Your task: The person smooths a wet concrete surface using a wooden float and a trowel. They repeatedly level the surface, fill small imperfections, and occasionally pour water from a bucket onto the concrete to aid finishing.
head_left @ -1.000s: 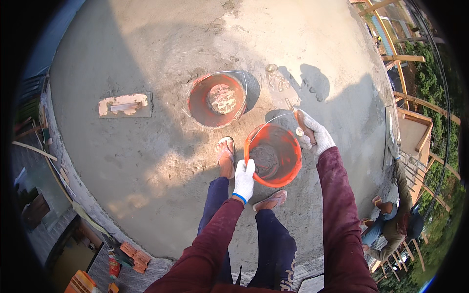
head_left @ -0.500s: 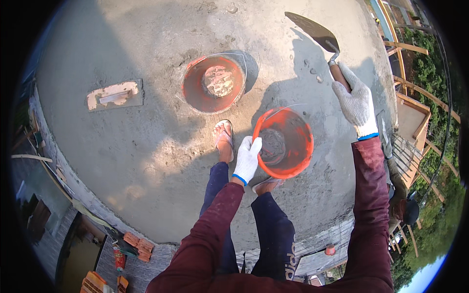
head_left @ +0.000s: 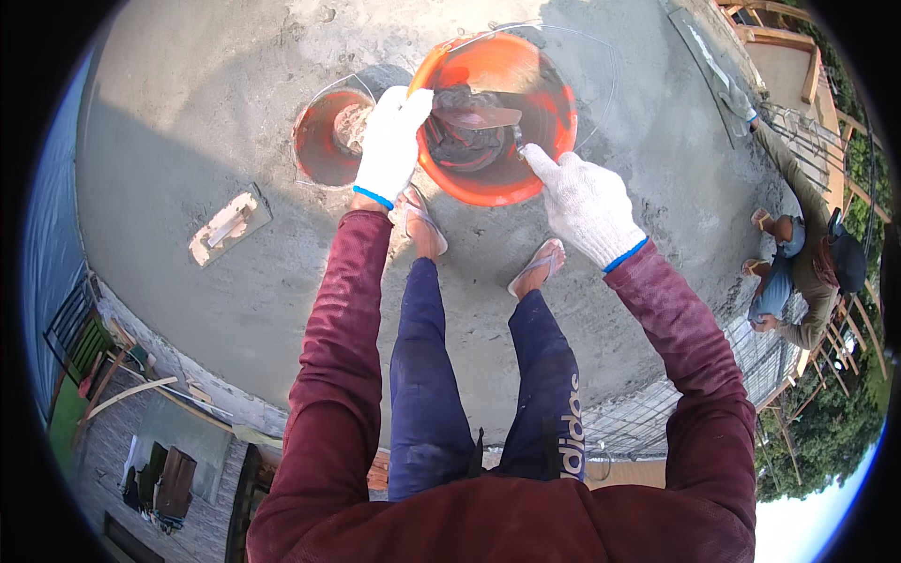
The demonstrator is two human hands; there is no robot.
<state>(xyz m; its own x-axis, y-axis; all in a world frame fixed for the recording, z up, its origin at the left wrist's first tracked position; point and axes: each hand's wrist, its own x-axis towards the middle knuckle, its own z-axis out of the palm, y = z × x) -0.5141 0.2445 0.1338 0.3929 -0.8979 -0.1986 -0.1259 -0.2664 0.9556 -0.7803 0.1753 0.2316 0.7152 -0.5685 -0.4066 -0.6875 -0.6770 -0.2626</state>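
My left hand (head_left: 389, 141), in a white glove, grips the left rim of an orange bucket (head_left: 550, 89) held up in front of me, with dark grey mortar (head_left: 460, 150) inside. My right hand (head_left: 587, 206), also gloved, is closed on the handle of a trowel (head_left: 474, 117), whose blade lies over the mortar within the bucket; the fingers hide most of the handle. Behind the raised bucket, to the left, a second stained orange bucket (head_left: 315, 141) sits on the concrete, and a rectangular float (head_left: 235, 235) lies nearer me at left.
My sandalled feet stand on grey concrete (head_left: 169, 159). At right, a crouching co-worker (head_left: 812, 253) in a dark cap reaches to a long straight-edged tool (head_left: 713, 103). A raised slab edge with wood framing, rebar and trees runs along the right; a lower yard with timber lies beyond the left edge.
The bucket in my left hand has risen and moved up the view. My right hand has brought the trowel from the upper right down into that bucket.
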